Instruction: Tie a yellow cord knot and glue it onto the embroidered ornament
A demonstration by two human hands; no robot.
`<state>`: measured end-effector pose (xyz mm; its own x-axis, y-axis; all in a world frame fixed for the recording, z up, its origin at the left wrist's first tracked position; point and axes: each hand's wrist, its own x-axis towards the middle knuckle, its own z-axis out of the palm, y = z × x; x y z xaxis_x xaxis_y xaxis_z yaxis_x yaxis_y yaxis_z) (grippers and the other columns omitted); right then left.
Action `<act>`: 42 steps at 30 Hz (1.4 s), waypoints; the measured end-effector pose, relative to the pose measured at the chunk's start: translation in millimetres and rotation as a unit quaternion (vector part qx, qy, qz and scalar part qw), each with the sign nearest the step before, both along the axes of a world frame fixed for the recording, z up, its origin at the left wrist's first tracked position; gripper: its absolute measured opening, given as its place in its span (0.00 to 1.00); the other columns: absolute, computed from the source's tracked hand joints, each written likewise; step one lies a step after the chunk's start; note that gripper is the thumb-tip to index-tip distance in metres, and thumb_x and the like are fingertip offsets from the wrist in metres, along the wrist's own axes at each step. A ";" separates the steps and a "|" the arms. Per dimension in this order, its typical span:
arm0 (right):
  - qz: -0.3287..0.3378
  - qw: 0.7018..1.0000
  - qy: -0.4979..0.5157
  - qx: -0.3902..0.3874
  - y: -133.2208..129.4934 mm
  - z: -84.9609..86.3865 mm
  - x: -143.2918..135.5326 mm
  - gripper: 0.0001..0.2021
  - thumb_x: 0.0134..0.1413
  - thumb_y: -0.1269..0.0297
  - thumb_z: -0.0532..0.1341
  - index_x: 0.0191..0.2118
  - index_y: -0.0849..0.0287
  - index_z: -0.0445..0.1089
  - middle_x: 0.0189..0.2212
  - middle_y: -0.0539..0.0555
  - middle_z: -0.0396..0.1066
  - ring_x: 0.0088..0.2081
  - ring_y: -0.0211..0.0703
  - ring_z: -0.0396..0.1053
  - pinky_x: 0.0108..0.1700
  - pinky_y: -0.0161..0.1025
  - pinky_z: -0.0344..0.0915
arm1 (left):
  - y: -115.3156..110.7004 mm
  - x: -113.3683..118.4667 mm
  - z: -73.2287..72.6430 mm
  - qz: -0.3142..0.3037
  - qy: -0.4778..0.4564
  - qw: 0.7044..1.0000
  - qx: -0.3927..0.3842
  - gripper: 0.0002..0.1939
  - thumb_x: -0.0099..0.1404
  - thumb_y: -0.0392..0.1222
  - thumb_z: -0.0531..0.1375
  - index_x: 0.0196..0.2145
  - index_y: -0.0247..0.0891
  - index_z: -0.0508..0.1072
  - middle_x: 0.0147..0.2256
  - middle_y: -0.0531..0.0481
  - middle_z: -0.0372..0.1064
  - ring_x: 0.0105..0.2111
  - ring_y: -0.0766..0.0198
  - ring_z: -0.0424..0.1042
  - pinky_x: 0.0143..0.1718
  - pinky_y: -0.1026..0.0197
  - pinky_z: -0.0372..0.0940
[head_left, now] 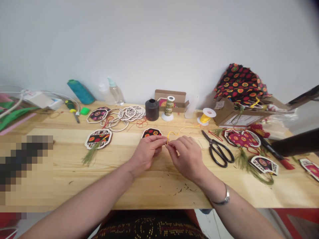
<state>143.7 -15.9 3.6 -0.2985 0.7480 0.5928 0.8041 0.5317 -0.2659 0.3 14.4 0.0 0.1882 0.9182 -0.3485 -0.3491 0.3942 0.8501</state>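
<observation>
Thin yellow cord (183, 128) runs from a white spool (205, 117) at the back right to my fingertips. My left hand (147, 151) pinches the cord between thumb and forefinger. Close beside it, my right hand (185, 154) is closed on the same cord, fingertips nearly meeting the left ones. Just behind my left hand lies a dark floral ornament (151, 132) with a pale frame, partly covered by the hand. Black-handled scissors (218, 151) lie to the right of my right hand.
Framed ornaments with green tassels lie left (98, 138) and right (264, 165). Along the wall stand a black thread cone (152, 109), a gold thread spool (169, 109) and bottles. A cardboard box (226, 114) with patterned cloth (240, 83) sits back right.
</observation>
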 end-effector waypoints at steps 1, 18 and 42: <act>0.003 0.998 -0.059 0.035 -0.7 -1.5 -0.7 0.09 0.57 0.68 0.54 0.28 0.60 0.67 0.23 0.52 0.66 0.28 0.40 0.59 0.32 0.40 0.51 | 0.4 -0.4 -0.4 -0.001 -0.013 1.000 -0.014 0.10 0.42 0.37 0.69 0.24 0.31 0.75 0.14 0.57 0.58 0.15 0.78 0.49 0.16 0.69 0.40; 0.032 0.959 -0.249 0.130 -7.8 1.8 -5.0 0.09 0.56 0.75 0.51 0.31 0.62 0.66 0.23 0.53 0.62 0.27 0.42 0.54 0.29 0.43 0.47 | 4.2 -1.3 -4.1 -0.044 -0.104 0.989 -0.100 0.10 0.45 0.31 0.65 0.20 0.32 0.65 0.13 0.62 0.49 0.13 0.80 0.44 0.14 0.72 0.36; 0.027 0.748 0.511 -0.422 15.5 -2.3 -3.7 0.14 0.40 0.54 0.66 0.25 0.62 0.69 0.18 0.49 0.67 0.19 0.32 0.61 0.23 0.34 0.60 | -3.8 1.2 -0.9 -0.080 0.050 0.995 -0.010 0.06 0.48 0.38 0.64 0.26 0.33 0.77 0.21 0.53 0.68 0.14 0.79 0.50 0.16 0.68 0.40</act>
<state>140.0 -0.3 1.3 -0.0546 0.9878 -0.1456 -0.0654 -0.1491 -0.9867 1.5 10.6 -0.9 0.2958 0.8719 -0.3902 -0.1942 0.4548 0.8692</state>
